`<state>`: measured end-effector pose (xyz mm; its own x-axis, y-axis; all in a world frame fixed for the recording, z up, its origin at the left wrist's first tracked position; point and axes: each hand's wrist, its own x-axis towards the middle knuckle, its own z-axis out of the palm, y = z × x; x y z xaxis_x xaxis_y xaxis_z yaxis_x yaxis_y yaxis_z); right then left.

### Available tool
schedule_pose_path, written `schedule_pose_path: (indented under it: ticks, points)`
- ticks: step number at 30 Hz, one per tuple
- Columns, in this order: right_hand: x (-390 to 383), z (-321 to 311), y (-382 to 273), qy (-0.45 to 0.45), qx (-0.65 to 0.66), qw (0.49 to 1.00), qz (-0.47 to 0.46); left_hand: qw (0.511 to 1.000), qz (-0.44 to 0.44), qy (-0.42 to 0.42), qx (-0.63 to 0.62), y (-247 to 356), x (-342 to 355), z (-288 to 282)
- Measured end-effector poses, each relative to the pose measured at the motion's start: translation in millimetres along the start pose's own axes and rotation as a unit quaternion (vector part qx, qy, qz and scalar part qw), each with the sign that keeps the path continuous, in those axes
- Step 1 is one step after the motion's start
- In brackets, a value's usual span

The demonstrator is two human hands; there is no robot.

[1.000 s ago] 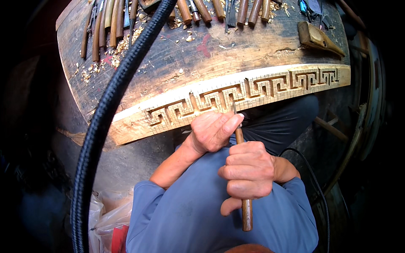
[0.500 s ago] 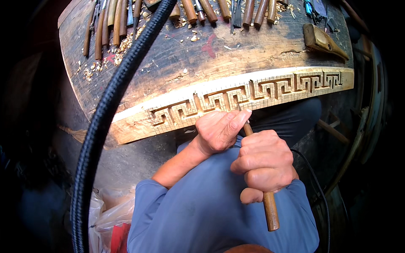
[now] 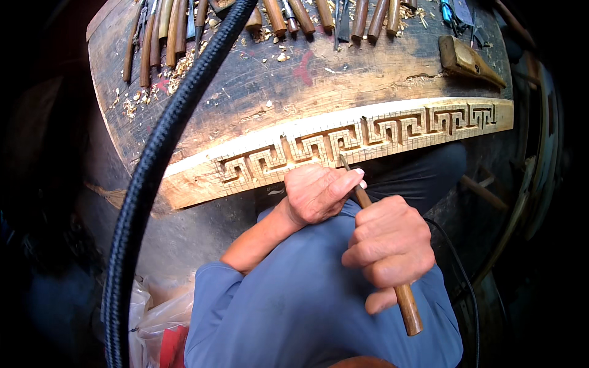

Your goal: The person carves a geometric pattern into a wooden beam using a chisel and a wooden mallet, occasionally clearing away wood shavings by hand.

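Note:
A long pale wooden board (image 3: pixel 184 193), carved with a stepped key pattern over a pencilled grid, lies along the bench's near edge. My right hand (image 3: pixel 392 242) is wrapped round the brown wooden handle of a carving chisel (image 3: pixel 410 310), whose butt sticks out below the fist. The thin metal blade slants up and left to the board's front edge, near the middle of the pattern. My left hand (image 3: pixel 322 191) rests against that edge, its thumb and fingers closed on the chisel near the blade's base. The fingers hide part of the tool.
Several wooden-handled carving tools (image 3: pixel 276 18) lie along the far side of the worn bench (image 3: pixel 245 92), among shavings. A wooden mallet (image 3: pixel 469 61) is at the back right. A thick black braided hose (image 3: pixel 175 129) crosses the left side. Clear plastic bags (image 3: pixel 162 313) are at lower left.
My right hand and the chisel's handle have moved slightly right and down, so the tool slants more. More of the blade shows above my left thumb. The board stays in place.

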<state>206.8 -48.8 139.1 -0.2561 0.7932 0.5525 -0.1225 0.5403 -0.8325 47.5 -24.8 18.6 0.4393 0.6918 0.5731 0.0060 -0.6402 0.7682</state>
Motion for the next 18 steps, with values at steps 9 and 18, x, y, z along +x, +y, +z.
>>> schedule_pose_path:
  ticks: [9,18]
  points:
    - [-0.9,-3.6,-13.5,0.002,-0.053,0.998,0.025,1.000,-0.005,0.013,-0.002,2.9,11.3,10.3]
    - [1.2,-4.9,-6.7,0.002,-0.051,0.999,0.013,1.000,-0.029,0.008,-0.001,5.5,12.6,10.6]
